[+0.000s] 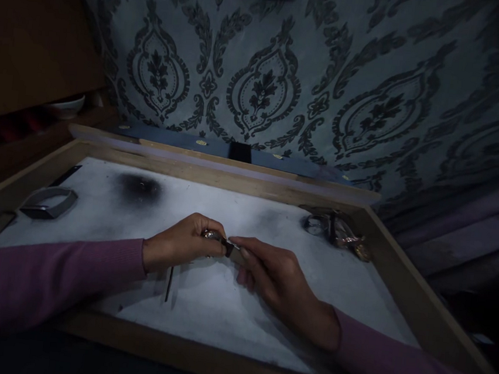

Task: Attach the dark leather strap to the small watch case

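Near the middle of the white tabletop, my left hand (pixel 187 240) is closed on a wristwatch (pixel 213 234) with a shiny, gold-toned case. My right hand (pixel 280 278) is closed too, with thumb and forefinger pinching the brownish strap (pixel 237 255) that runs from the case. Both hands meet at the joint between case and strap, above the surface. Fingers cover most of the watch, and its dial cannot be made out. Below the left hand a thin dark strip (pixel 169 285) shows against the white surface; what it is cannot be told.
A raised wooden rim (pixel 168 160) borders the white surface (pixel 213 201). A grey band (pixel 49 203) sits at the left, near a dark flat piece (pixel 66 175). Several watches (pixel 338 228) lie heaped at the back right. Patterned wallpaper (pixel 263 88) rises behind.
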Demonstrator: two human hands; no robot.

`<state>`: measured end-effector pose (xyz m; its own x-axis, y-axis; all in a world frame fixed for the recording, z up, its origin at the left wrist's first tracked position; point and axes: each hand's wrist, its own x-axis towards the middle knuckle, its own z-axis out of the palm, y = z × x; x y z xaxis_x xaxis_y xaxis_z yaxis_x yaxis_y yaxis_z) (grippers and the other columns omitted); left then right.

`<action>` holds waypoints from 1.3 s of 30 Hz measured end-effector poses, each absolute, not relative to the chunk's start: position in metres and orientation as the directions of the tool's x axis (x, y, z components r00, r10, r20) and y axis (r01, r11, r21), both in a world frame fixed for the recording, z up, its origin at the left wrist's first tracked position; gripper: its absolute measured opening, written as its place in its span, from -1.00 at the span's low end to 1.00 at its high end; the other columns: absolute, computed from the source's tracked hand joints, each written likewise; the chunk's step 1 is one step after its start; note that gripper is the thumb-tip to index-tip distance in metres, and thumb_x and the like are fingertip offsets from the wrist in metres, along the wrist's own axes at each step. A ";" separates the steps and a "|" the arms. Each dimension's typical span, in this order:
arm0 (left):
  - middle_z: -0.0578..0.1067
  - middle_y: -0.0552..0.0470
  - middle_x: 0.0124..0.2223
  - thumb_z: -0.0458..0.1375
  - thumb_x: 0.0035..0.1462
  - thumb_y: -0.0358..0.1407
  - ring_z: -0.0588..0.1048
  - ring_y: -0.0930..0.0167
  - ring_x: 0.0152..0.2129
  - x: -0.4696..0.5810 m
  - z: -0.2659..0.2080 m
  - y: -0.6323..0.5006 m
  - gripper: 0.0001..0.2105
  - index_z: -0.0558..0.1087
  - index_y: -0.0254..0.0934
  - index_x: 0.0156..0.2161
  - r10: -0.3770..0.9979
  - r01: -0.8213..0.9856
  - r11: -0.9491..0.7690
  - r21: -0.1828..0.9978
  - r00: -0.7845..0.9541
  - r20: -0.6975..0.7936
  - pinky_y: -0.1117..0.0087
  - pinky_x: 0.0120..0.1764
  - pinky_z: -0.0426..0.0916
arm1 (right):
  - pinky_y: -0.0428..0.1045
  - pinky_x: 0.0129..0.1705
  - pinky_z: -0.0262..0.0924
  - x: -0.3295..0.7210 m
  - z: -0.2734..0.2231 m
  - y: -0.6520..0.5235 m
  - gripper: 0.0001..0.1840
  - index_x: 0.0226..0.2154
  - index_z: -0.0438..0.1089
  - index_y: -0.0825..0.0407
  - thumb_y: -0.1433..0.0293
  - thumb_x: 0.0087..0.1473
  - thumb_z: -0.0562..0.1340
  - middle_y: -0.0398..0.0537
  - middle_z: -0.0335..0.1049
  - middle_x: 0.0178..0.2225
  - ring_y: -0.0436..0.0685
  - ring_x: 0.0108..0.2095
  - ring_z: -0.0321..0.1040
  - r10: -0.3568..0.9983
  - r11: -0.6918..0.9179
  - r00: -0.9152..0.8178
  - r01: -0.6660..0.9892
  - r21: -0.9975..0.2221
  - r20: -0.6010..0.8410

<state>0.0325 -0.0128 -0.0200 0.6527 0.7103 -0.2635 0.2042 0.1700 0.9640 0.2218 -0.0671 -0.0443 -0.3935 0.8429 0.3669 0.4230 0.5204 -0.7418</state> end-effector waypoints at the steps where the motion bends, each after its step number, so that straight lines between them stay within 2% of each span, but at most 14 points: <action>1: 0.23 0.20 -0.60 0.17 -0.06 -0.35 0.16 0.55 -0.61 0.032 -0.020 -0.013 -0.91 0.40 -0.34 -0.50 0.709 0.204 0.175 0.963 0.653 -0.267 0.49 -0.51 0.02 | -0.14 -0.56 0.21 0.222 -0.044 -0.067 -0.66 -0.03 0.40 0.09 0.45 0.27 0.00 -0.19 0.35 -0.63 -0.06 -0.65 0.27 0.840 0.525 -0.395 0.420 -0.740 0.372; 22: 0.25 0.19 -0.59 0.17 -0.11 -0.31 0.17 0.55 -0.60 0.032 -0.024 -0.013 -0.88 0.41 -0.36 -0.48 0.708 0.224 0.148 0.963 0.656 -0.261 0.49 -0.51 0.02 | -0.15 -0.59 0.17 0.220 -0.040 -0.067 -0.65 -0.10 0.45 0.12 0.54 0.16 0.03 -0.18 0.35 -0.62 -0.06 -0.65 0.25 0.824 0.551 -0.406 0.419 -0.721 0.394; 25: 0.26 0.18 -0.58 0.17 -0.10 -0.31 0.17 0.56 -0.60 0.032 -0.025 -0.013 -0.88 0.42 -0.36 -0.48 0.702 0.216 0.148 0.965 0.665 -0.257 0.49 -0.51 0.03 | -0.14 -0.56 0.17 0.219 -0.038 -0.067 -0.67 -0.18 0.48 0.12 0.56 0.16 0.03 -0.18 0.33 -0.62 -0.06 -0.63 0.26 0.815 0.566 -0.423 0.435 -0.700 0.396; 28: 0.23 0.20 -0.60 0.16 -0.09 -0.31 0.14 0.57 -0.62 0.032 -0.024 -0.013 -0.88 0.41 -0.36 -0.49 0.690 0.222 0.126 0.967 0.681 -0.246 0.49 -0.51 0.02 | -0.15 -0.53 0.18 0.219 -0.037 -0.068 -0.68 -0.26 0.47 0.12 0.59 0.12 0.02 -0.19 0.33 -0.62 -0.06 -0.61 0.27 0.802 0.587 -0.448 0.465 -0.663 0.396; 33: 0.26 0.17 -0.58 0.16 -0.08 -0.30 0.17 0.55 -0.60 0.032 -0.023 -0.010 -0.87 0.40 -0.36 -0.49 0.676 0.256 0.106 0.961 0.690 -0.259 0.48 -0.50 0.03 | -0.16 -0.50 0.20 0.222 -0.042 -0.068 -0.51 -0.07 0.36 0.13 0.68 -0.03 -0.02 -0.19 0.34 -0.57 -0.06 -0.59 0.28 0.736 0.675 -0.517 0.504 -0.540 0.438; 39: 0.26 0.17 -0.57 0.16 -0.09 -0.27 0.18 0.55 -0.60 0.031 -0.024 -0.010 -0.85 0.40 -0.35 -0.48 0.669 0.276 0.103 0.956 0.691 -0.272 0.47 -0.50 0.03 | -0.11 -0.53 0.18 0.223 -0.044 -0.069 -0.48 0.01 0.25 0.14 0.70 -0.01 -0.04 -0.12 0.29 -0.50 -0.01 -0.57 0.22 0.664 0.746 -0.586 0.550 -0.374 0.463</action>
<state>0.0310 -0.0096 -0.0238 0.6913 0.6694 -0.2720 0.2764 0.1028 0.9555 0.2232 -0.0692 -0.0436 -0.5864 0.6645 0.4632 0.5503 0.7465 -0.3741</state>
